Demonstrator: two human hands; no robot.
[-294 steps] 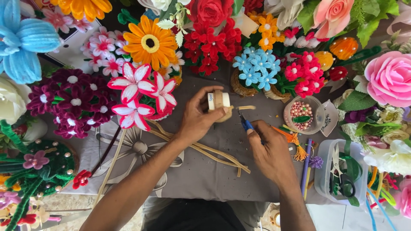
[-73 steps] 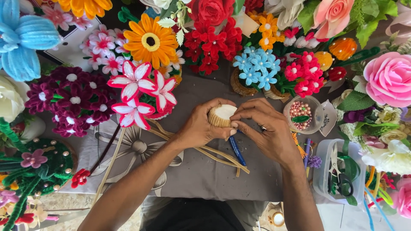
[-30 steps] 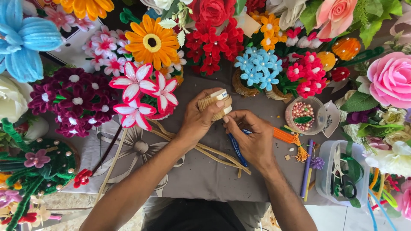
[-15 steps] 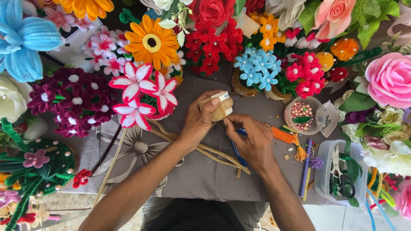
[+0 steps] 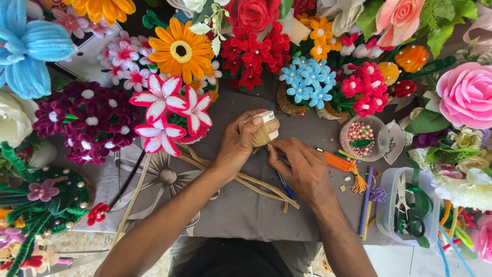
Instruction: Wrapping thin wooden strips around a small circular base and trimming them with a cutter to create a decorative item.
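A small cylinder wrapped in tan strips (image 5: 260,131) sits near the middle of the tabletop, held up off the grey printed cloth (image 5: 241,210) in the left hand (image 5: 240,146), whose fingers curl round it with the thumb pressed on its top edge. The right hand (image 5: 300,169) is just beside it, fingertips pinched together on a strip end at the cylinder's lower side, and a blue pen (image 5: 285,185) shows from under its palm. Loose tan strips (image 5: 241,179) trail from the cylinder across the cloth toward the near edge. The cloth covers the middle of the table; handmade flowers crowd its far, left and right edges, among them an orange daisy (image 5: 180,50), pink-and-white star flowers (image 5: 171,110), a blue cluster (image 5: 309,81) and a large pink rose (image 5: 466,95) at the right edge. Right of the hands stand a clear cup of beads (image 5: 365,137) and, toward the near right corner, a clear plastic tub holding scissors (image 5: 407,210). Pale speckled floor shows beyond the near edge.
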